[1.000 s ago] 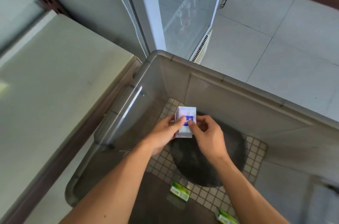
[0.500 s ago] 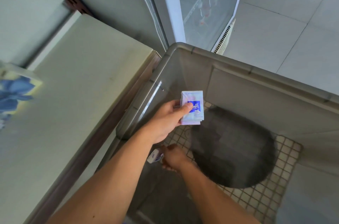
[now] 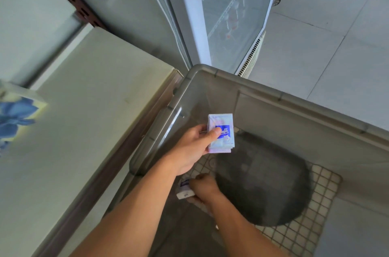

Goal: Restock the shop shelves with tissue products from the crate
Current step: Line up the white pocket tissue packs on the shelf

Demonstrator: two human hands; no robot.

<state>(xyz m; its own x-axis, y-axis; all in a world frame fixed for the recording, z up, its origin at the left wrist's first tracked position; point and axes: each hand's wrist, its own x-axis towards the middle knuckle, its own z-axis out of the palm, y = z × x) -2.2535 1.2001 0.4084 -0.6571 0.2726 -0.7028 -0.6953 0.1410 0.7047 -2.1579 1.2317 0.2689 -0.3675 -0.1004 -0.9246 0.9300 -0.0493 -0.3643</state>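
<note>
I see the pale shelf top [image 3: 88, 134] filling the left half of the frame, with a tiled floor [image 3: 328, 31] across the upper right and a glass-fronted cooler [image 3: 227, 15] standing at the top centre. The grey translucent crate [image 3: 280, 97] takes up the lower right, its rim just beside the shelf edge; through its bottom I see a small-tiled mat and a dark round shadow. At the far left edge a blue-flowered tissue box [image 3: 16, 118] sits on the shelf, blurred. My left hand [image 3: 189, 149] is in the middle of the frame, above the crate's left wall, thumb and fingers gripping a small stack of pocket tissue packs [image 3: 221, 132] with a blue label facing up. Lower down, inside the crate near its left wall, my right hand [image 3: 204, 188] is curled around another small white tissue pack [image 3: 185, 190], partly hidden by the left forearm.
</note>
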